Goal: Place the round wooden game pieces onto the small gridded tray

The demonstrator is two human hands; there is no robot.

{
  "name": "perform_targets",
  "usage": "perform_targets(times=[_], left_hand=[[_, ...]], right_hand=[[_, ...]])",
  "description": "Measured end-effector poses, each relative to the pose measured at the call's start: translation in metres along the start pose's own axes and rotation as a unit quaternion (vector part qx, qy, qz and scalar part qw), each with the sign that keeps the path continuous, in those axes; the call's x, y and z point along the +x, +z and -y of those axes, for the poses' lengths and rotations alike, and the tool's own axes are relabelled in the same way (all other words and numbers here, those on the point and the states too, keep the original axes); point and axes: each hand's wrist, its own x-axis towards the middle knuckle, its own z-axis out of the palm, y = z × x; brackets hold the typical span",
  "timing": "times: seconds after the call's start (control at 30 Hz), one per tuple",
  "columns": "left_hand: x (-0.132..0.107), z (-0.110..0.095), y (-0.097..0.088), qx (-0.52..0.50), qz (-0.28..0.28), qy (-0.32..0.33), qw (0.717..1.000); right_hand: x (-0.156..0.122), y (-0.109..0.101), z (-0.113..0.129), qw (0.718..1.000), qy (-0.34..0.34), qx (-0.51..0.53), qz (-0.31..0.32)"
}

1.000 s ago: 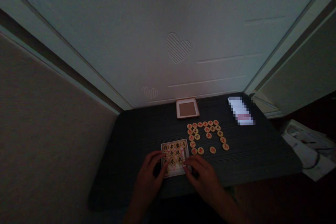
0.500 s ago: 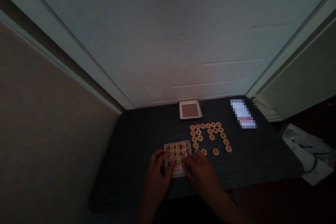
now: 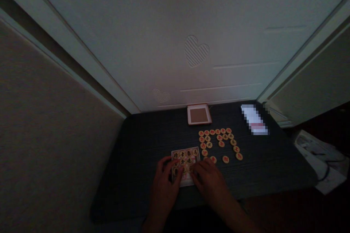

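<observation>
A small square box (image 3: 187, 182) with a pale rim lies near the front of the dark table. Inside it, round Chinese chess pieces (image 3: 189, 153) with black characters stand in rows, with part of the pinkish bottom showing at the front and right. My left hand (image 3: 165, 180) grips the box's left side, thumb over the pieces. At the right part of the box, the fingertips of my right hand (image 3: 210, 179) are closed on a chess piece (image 3: 190, 169), mostly covered by them. Loose pieces (image 3: 225, 159), mostly with red characters, lie just beyond my right hand.
The shallow box lid (image 3: 199, 115) with a brown inside lies at the table's back edge, by a white panel with embossed hearts (image 3: 196, 51). A blurred-out bright rectangle (image 3: 254, 119) lies at the back right. White bags or papers (image 3: 324, 164) are beyond the table's right edge.
The view has shifted slightly, so everything sits a little differently in it. Both hands stay at the box in nearly the same pose, and the pieces look unmoved.
</observation>
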Motion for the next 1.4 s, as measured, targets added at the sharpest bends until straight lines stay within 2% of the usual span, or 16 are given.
perform_targets(times=[0.1, 0.3, 0.43, 0.57, 0.67, 0.8, 0.9, 1.1, 1.4], left_hand=[[0.003, -0.001, 0.001, 0.03, -0.022, 0.03, 0.999], [0.012, -0.008, -0.005, 0.05, -0.031, 0.071, 0.996], [0.016, -0.007, -0.01, 0.02, -0.033, 0.074, 0.996], [0.014, 0.007, -0.012, -0.005, -0.027, 0.061, 0.998], [0.008, 0.019, -0.015, -0.007, -0.005, 0.061, 0.998], [-0.006, 0.029, -0.018, -0.003, 0.068, 0.055, 0.996], [-0.014, 0.03, -0.015, -0.004, 0.101, 0.056, 0.993], [-0.016, 0.029, -0.007, 0.006, 0.082, 0.052, 0.995], [-0.017, 0.03, -0.006, 0.016, 0.07, 0.072, 0.995]], right_hand=[[-0.002, -0.002, -0.001, 1.0, 0.001, 0.025, -0.012], [-0.013, -0.013, -0.007, 0.997, 0.02, 0.043, -0.054], [-0.024, -0.025, -0.024, 0.993, 0.039, 0.027, -0.107], [-0.034, -0.043, -0.051, 0.986, 0.047, 0.014, -0.162], [-0.043, -0.057, -0.073, 0.981, 0.059, -0.007, -0.185], [-0.053, -0.065, -0.095, 0.976, 0.067, -0.035, -0.203], [-0.055, -0.064, -0.103, 0.978, 0.06, -0.042, -0.194], [-0.043, -0.066, -0.108, 0.981, 0.039, -0.056, -0.182], [-0.006, -0.067, -0.092, 0.996, -0.022, -0.069, -0.061]])
